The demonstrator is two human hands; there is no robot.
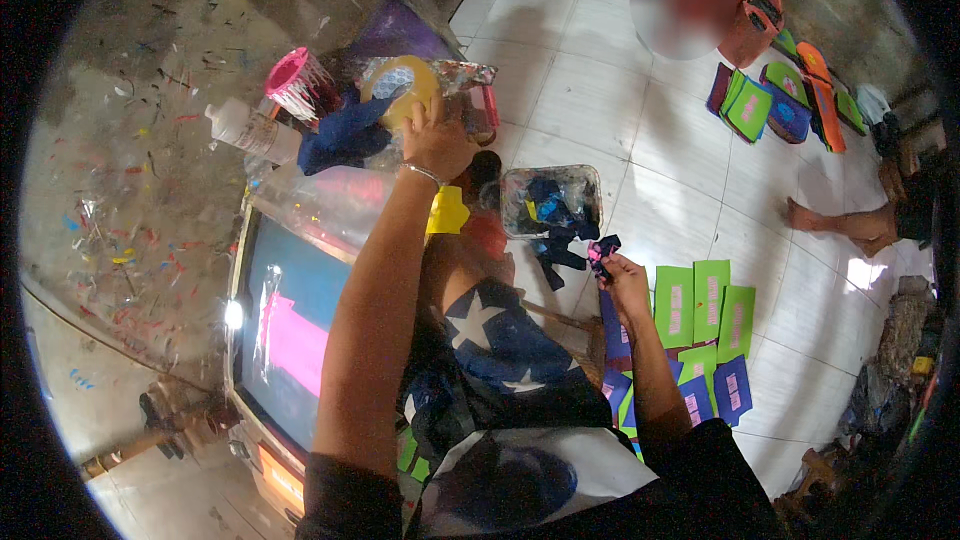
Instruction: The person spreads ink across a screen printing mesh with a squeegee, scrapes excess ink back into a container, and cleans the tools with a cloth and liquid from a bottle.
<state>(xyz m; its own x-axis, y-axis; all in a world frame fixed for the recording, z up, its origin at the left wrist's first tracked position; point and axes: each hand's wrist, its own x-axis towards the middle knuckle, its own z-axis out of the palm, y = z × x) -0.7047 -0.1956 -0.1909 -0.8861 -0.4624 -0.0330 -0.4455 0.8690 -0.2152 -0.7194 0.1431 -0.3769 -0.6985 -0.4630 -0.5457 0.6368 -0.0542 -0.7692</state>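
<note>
My left hand [432, 140] reaches to the upper middle, its fingers hooked on a roll of yellowish tape [408, 80] among the clutter beside a pink paint pot [296, 75], a white bottle [240, 130] and navy cloth [330, 145]. My right hand [625, 280] pinches a small crumpled dark rag [603, 252] with pink smears. Just above it lies a plastic tub [590, 187] holding dark and coloured scraps. Below the left forearm sits a screen frame [236, 295] with a pink patch; a yellow piece [447, 210] is to its right.
Green and blue printed pieces [707, 310] are spread on the tiled floor [560, 80] at right, with stacked coloured pieces [740, 105] and orange items [752, 25] farther back. A person's bare foot [850, 225] is at the right edge. Paint-flecked concrete [130, 190] lies left.
</note>
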